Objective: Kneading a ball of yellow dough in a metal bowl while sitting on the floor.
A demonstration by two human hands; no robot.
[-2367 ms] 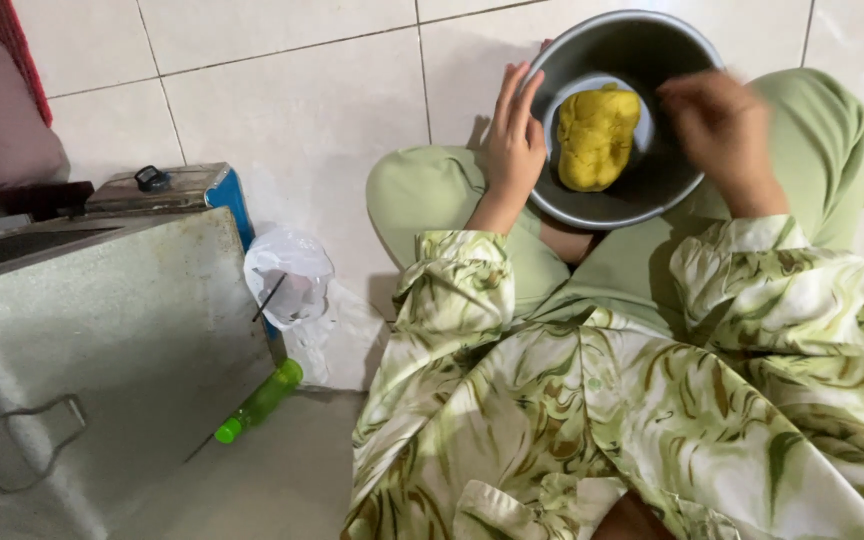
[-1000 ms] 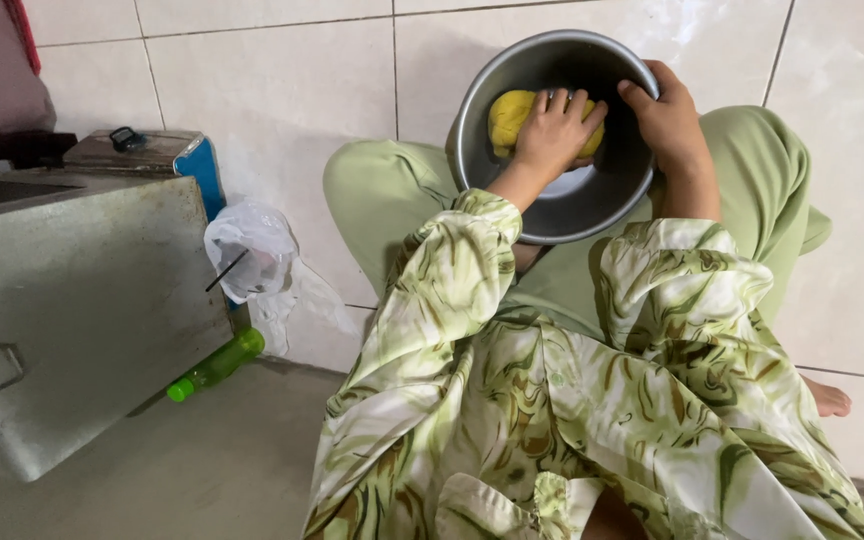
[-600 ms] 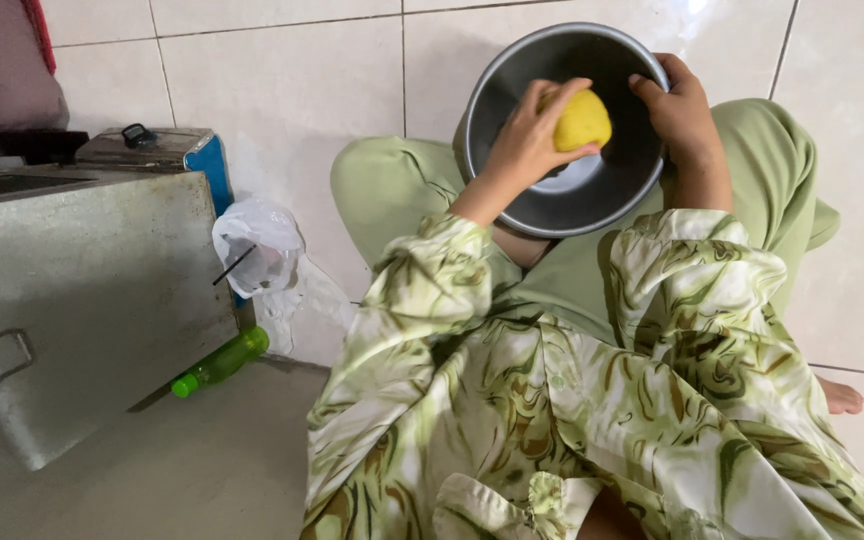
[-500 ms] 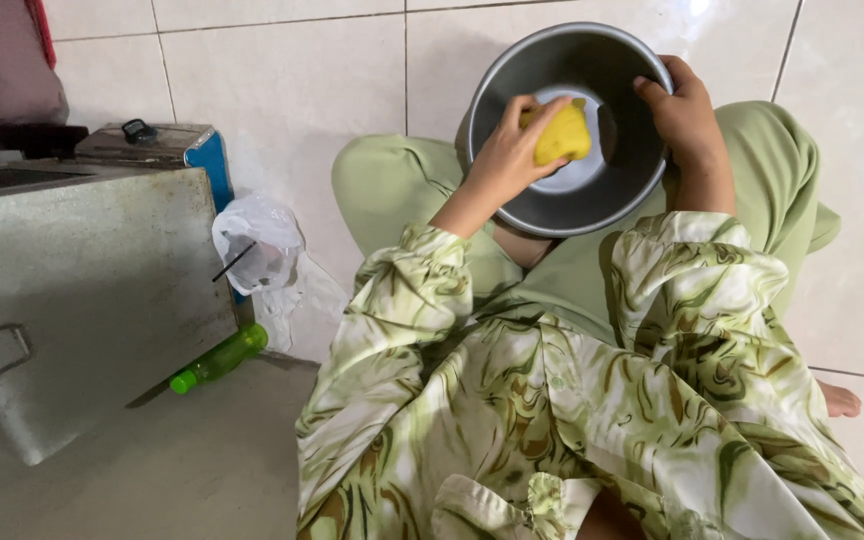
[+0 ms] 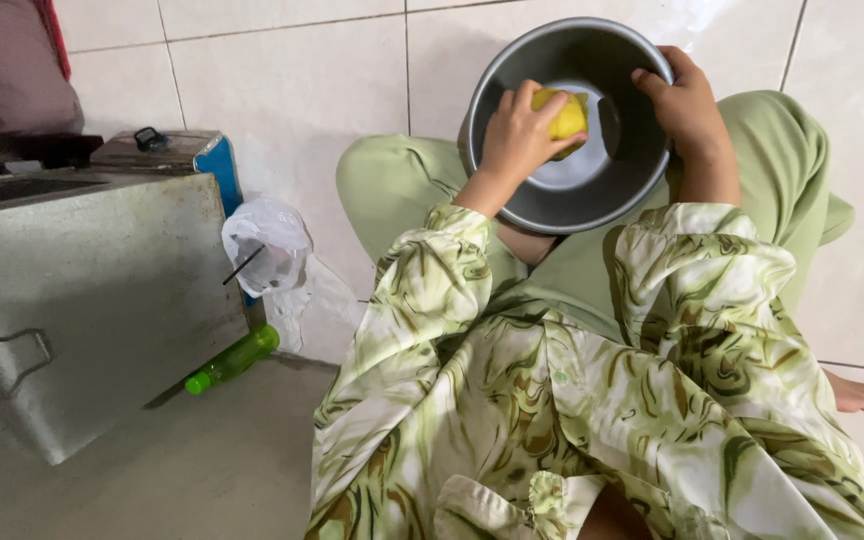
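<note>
White floor tiles [image 5: 282, 90] are filling most of the background, and a person is sitting cross-legged on them in green trousers and a swirly green-and-white top, with a metal bowl [image 5: 552, 200] resting in the lap.

Left hand [image 5: 517, 135] is reaching down into the bowl and curling around a yellow lump [image 5: 564, 112], fingers [image 5: 527, 100] wrapping over its top and near side, so it's a loose cupping grip rather than a tight fist. The lump is sticking out past the fingertips on the far side, sitting up above the pale bowl bottom. Can't tell if it's dough or fruit.

Right hand [image 5: 687, 100] is gripping the bowl's far-right rim, fingers hooking over the edge to the inside and the palm pressing on the outside wall. So the lump is sitting between the two hands, touching the left one and apart from the right.

Off to the left, a big metal box [image 5: 92, 300] with a handle is standing on the floor, a crumpled plastic bag [image 5: 267, 250] is lying just beside it, and a green bottle [image 5: 232, 360] is lying on its side below the bag. A bare foot [image 5: 852, 393] is poking out at the right.
</note>
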